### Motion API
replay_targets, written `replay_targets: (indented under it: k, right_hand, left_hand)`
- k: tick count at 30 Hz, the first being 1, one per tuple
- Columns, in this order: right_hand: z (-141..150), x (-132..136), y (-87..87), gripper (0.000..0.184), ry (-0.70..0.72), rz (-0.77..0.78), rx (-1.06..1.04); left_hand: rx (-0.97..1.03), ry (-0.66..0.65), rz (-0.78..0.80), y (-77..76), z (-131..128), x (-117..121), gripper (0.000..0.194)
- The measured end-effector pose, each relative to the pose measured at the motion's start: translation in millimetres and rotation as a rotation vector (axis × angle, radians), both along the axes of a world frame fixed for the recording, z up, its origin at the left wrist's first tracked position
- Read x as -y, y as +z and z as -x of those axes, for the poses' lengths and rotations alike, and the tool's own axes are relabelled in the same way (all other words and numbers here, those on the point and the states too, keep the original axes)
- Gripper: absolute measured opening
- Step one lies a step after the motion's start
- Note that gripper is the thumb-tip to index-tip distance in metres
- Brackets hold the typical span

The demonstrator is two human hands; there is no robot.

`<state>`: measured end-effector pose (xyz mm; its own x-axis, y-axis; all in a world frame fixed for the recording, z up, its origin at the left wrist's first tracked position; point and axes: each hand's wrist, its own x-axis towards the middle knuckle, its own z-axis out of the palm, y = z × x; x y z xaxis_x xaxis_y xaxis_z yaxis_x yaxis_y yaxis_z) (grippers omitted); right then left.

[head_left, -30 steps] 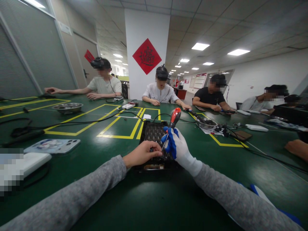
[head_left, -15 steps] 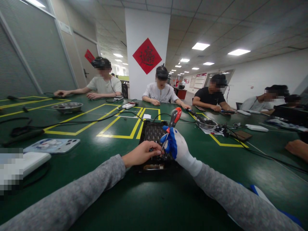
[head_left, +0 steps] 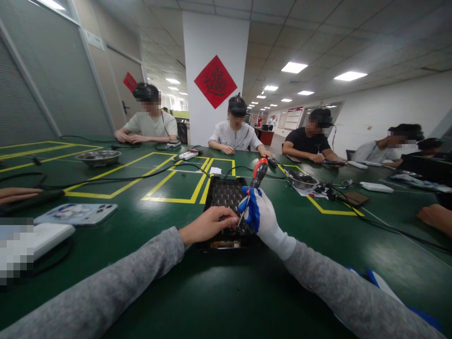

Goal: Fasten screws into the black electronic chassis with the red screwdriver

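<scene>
A screwdriver (head_left: 260, 173) with a red and black handle is gripped in my right hand (head_left: 264, 214), which wears a white and blue glove. Its metal shaft slants down and left toward a black tray-like case (head_left: 226, 194) lying on the green table. My bare left hand (head_left: 210, 225) rests over the left side of the case, thumb and fingertips drawn together close to the screwdriver's tip. Whatever is between those fingertips is too small to make out. Rows of small light marks cover the inside of the case, and a brownish strip (head_left: 225, 245) shows at its near edge.
At left lie a phone (head_left: 77, 213) and a white device (head_left: 49, 242). Metal bowls (head_left: 99, 157) (head_left: 302, 181) stand farther back on both sides. Black cables (head_left: 116, 180) cross the table. A spare glove (head_left: 388, 287) is beside my right forearm. Several people sit around the table.
The screwdriver and my right hand have shifted slightly right, with the shaft tip lower. My left hand stays nearly still. Another person's hand has appeared at the left edge.
</scene>
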<state>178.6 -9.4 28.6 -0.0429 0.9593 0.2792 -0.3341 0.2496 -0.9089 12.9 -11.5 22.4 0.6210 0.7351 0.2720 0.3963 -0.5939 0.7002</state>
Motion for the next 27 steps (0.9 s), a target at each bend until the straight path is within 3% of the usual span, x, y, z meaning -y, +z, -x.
replay_targets:
  k: [4,11,27]
  right_hand:
    - [-1.0,-0.2,-1.4,0.039,-0.027,0.021,-0.011]
    - [1.4,1.9,-2.8,0.036,-0.025,0.041,0.005]
    - [2.1,4.5,0.0,0.033,-0.027,0.029,0.001]
  left_hand:
    - [0.007,-0.046,0.035,1.6,0.2,-0.3,0.020]
    - [0.019,-0.099,0.087,-1.2,1.5,-1.7,0.026]
    - [0.028,-0.032,0.115,-4.2,-0.2,-4.5,0.018]
